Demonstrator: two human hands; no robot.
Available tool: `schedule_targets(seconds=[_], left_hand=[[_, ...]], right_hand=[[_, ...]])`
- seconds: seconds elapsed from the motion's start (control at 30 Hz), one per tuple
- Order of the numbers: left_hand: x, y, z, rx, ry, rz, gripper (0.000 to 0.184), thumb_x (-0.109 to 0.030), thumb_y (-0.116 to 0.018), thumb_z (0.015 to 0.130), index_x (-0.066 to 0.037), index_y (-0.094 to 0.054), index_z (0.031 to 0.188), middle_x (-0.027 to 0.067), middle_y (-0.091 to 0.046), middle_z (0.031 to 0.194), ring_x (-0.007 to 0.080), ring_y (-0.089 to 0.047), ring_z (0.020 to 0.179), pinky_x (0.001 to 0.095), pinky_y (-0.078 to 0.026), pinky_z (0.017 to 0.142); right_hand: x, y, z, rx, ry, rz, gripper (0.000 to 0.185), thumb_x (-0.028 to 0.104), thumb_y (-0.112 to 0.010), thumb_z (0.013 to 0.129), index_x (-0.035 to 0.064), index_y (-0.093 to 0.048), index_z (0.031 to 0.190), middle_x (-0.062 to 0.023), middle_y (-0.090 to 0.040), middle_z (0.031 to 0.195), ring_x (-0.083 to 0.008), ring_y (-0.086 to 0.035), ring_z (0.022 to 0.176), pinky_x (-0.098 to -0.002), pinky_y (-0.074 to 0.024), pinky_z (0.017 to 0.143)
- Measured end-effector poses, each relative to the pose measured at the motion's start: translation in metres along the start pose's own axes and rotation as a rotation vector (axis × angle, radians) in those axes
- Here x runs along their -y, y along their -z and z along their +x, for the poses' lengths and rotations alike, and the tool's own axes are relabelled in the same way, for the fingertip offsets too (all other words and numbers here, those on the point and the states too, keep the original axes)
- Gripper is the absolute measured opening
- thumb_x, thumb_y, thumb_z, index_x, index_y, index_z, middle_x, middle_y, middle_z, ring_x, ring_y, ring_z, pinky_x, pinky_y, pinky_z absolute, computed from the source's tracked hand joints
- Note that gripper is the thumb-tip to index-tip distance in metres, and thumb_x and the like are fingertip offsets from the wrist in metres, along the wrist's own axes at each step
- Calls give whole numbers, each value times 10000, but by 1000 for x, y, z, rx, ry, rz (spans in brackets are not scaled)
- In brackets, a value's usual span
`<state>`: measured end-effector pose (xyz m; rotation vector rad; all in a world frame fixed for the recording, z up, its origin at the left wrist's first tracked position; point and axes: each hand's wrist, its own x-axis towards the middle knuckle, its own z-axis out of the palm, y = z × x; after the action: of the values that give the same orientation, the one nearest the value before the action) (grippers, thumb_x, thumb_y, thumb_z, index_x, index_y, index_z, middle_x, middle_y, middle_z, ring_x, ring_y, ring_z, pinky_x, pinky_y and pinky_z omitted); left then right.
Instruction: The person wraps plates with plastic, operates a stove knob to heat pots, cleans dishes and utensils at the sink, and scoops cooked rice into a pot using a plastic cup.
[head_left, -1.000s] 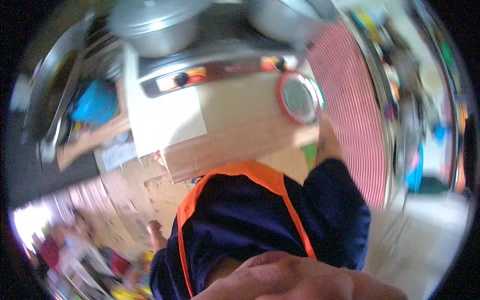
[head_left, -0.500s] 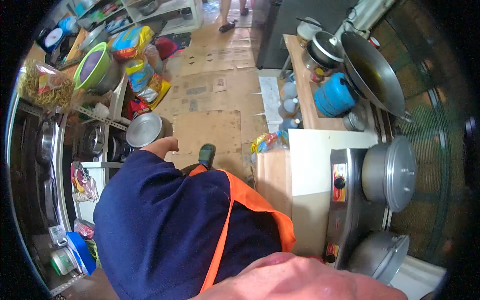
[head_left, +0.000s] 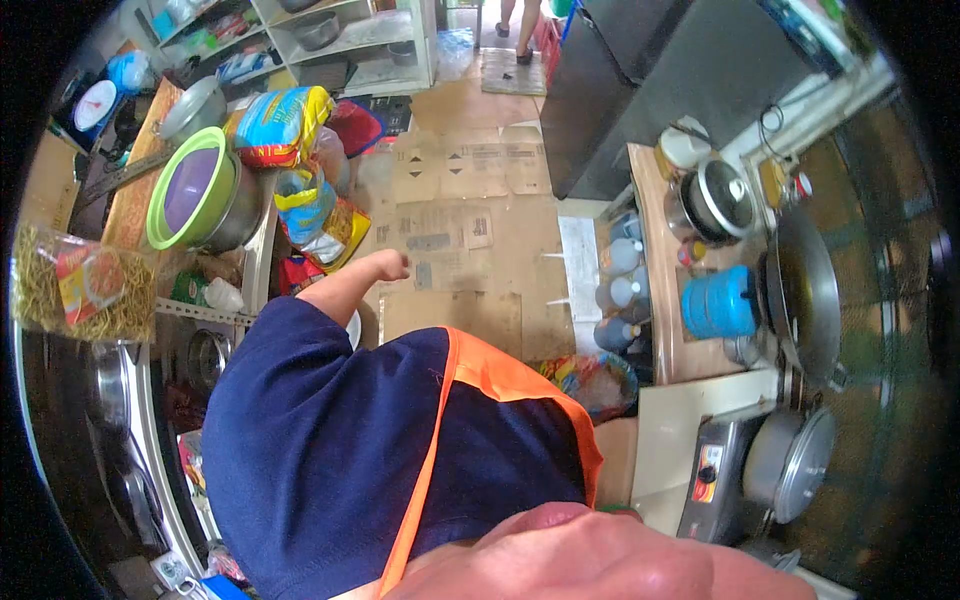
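My left hand (head_left: 391, 265) hangs over the cardboard-covered floor (head_left: 450, 240), its fingers curled in and nothing visible in them. Behind that forearm, a pale round rim of a metal pot (head_left: 354, 328) is mostly hidden. Nearest the hand on its left are a yellow and blue plastic bag (head_left: 345, 235) and other packets on the floor. My right hand is out of view. A dark blue shirt (head_left: 330, 430) and an orange apron (head_left: 520, 370) cover my body.
Left shelving holds a green basin (head_left: 208, 190), a bag of dried noodles (head_left: 85, 285) and pots. On the right stand a blue gas canister (head_left: 718, 303), a large wok (head_left: 805, 300), a stove (head_left: 715, 470) and a pressure cooker (head_left: 790, 465). A person's legs (head_left: 525, 30) show beyond the fridge (head_left: 600, 100).
The view has shifted forward along the floor, bringing the fridge and back shelves closer. My left hand has swung up and forward, and the metal pot is now largely behind my arm.
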<state>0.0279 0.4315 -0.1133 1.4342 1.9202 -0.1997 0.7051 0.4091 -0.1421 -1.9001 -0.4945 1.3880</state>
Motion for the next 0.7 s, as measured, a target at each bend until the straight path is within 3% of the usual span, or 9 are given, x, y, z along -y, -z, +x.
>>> schedule_targets(seconds=[0.13, 0.27, 0.33, 0.37, 0.4, 0.43, 0.5, 0.67, 0.7], left_hand=[[3, 45, 55, -84, -48, -161, 444, -308, -588, 697, -68, -530, 1066, 164, -568, 1000, 299, -527, 951, 364, -410, 813], [27, 71, 113, -7, -64, -244, 450, -317, -586, 695, -79, -527, 1072, 160, -559, 1021, 296, -519, 966, 362, -408, 817], [52, 87, 131, 14, -60, -206, 447, -322, -583, 692, -78, -531, 1063, 150, -558, 1023, 293, -517, 968, 363, -410, 815], [65, 95, 133, 2, -57, -201, 444, -318, -584, 693, -79, -531, 1063, 151, -560, 1017, 294, -519, 964, 366, -413, 808], [87, 93, 144, -74, -12, -238, 430, -310, -578, 689, -78, -538, 1049, 153, -562, 1009, 296, -522, 956, 370, -417, 801], [116, 88, 151, -148, 39, -268, 416, -301, -573, 686, -77, -545, 1036, 156, -564, 1002, 298, -525, 948, 374, -420, 795], [155, 93, 138, -193, 280, -412, 388, -291, -543, 667, -61, -567, 979, 168, -565, 988, 299, -534, 924, 369, -424, 790], [231, 86, 90, -348, 660, -627, 328, -290, -534, 657, -34, -597, 853, 173, -593, 877, 300, -567, 823, 373, -442, 741], [252, 68, 88, -408, 682, -649, 324, -293, -536, 660, -36, -597, 847, 164, -599, 849, 296, -574, 795, 368, -448, 722]], right_hand=[[28, -43, 2, 37, -33, -39, 296, 316, -481, 732, 28, -526, 786, -110, -525, 749, -206, -504, 715, -321, -403, 644], [74, -90, 35, 153, -62, -108, 266, 293, -481, 729, 32, -525, 755, -102, -523, 717, -203, -505, 682, -316, -407, 623], [112, -122, 59, 381, 118, -226, 251, 281, -481, 727, 33, -525, 739, -98, -522, 700, -201, -506, 665, -314, -409, 612], [133, -146, 80, 525, 343, -304, 244, 275, -481, 726, 34, -524, 731, -95, -521, 692, -200, -507, 656, -313, -410, 607], [178, -195, 116, 559, -48, -186, 238, 285, -485, 695, 48, -496, 681, -74, -499, 640, -197, -492, 608, -308, -404, 586], [229, -272, 87, 468, -21, -196, 233, 280, -484, 698, 48, -502, 713, -72, -505, 659, -201, -501, 629, -309, -412, 610], [294, -386, 58, 500, 476, -422, 181, 177, -518, 716, 40, -507, 833, -66, -503, 766, -202, -492, 740, -297, -398, 689], [364, -679, 226, 977, 43, -259, 381, -11, -422, 665, 39, -477, 1039, -57, -537, 888, -170, -530, 766, -291, -436, 666], [381, -748, 186, 922, 178, -278, 418, -7, -404, 653, 44, -488, 1059, -68, -552, 923, -187, -542, 783, -292, -437, 649]])
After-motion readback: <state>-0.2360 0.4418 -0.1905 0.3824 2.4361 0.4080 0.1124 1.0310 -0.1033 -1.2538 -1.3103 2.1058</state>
